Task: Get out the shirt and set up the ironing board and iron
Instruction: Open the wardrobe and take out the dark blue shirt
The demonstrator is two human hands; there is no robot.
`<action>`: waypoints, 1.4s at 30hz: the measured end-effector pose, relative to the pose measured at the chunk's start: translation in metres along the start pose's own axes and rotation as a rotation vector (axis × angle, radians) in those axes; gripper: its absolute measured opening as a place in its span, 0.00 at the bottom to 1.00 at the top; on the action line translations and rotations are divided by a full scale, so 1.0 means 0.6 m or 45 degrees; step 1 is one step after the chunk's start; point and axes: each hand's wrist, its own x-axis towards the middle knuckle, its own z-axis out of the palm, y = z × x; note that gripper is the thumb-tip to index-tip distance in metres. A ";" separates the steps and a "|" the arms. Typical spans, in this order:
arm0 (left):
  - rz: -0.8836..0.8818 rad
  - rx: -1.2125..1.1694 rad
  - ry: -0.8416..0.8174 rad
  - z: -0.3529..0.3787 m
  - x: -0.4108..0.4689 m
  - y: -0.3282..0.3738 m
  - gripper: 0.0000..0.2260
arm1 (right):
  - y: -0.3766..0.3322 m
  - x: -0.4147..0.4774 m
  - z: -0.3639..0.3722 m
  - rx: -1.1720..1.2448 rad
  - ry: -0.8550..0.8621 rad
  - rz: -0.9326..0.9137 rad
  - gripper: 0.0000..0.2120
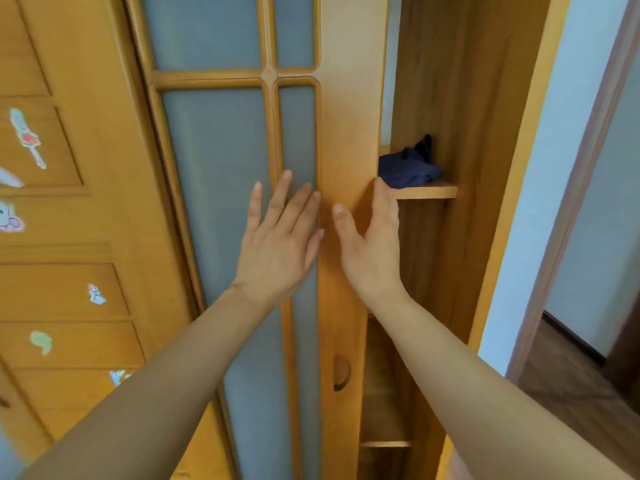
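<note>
A wooden sliding wardrobe door [349, 116] with frosted glass panes stands partly open in front of me. My left hand [280, 237] lies flat on the glass, fingers spread. My right hand [372, 240] has its thumb on the door's front and its fingers curled around the door's right edge. In the gap to the right, a dark blue folded garment [405, 169] rests on a wooden shelf [427, 192]. No ironing board or iron is visible.
A round recessed pull [341, 372] sits low in the door stile. Lower shelves [384, 444] show in the opening. A wooden cabinet with stickers [69, 271] fills the left. A white wall and a doorway [588, 254] lie to the right.
</note>
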 end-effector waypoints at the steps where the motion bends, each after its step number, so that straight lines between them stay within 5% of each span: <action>1: 0.005 0.006 -0.016 -0.001 -0.003 0.000 0.21 | -0.001 -0.001 0.005 -0.010 -0.013 -0.003 0.32; 22: -0.277 0.040 -0.153 -0.013 -0.034 -0.072 0.26 | -0.015 0.012 0.057 0.037 -0.174 -0.070 0.29; 28: -0.051 0.004 -0.146 -0.008 0.029 -0.039 0.24 | 0.005 0.074 0.025 -0.183 -0.045 -0.130 0.28; 36: -0.126 -0.598 -0.531 0.078 0.150 0.002 0.23 | 0.043 0.145 -0.025 -0.594 -0.058 -0.200 0.28; 42: -0.291 -0.837 -0.328 0.089 0.159 -0.007 0.09 | 0.050 0.144 -0.045 -0.892 -0.033 -0.204 0.26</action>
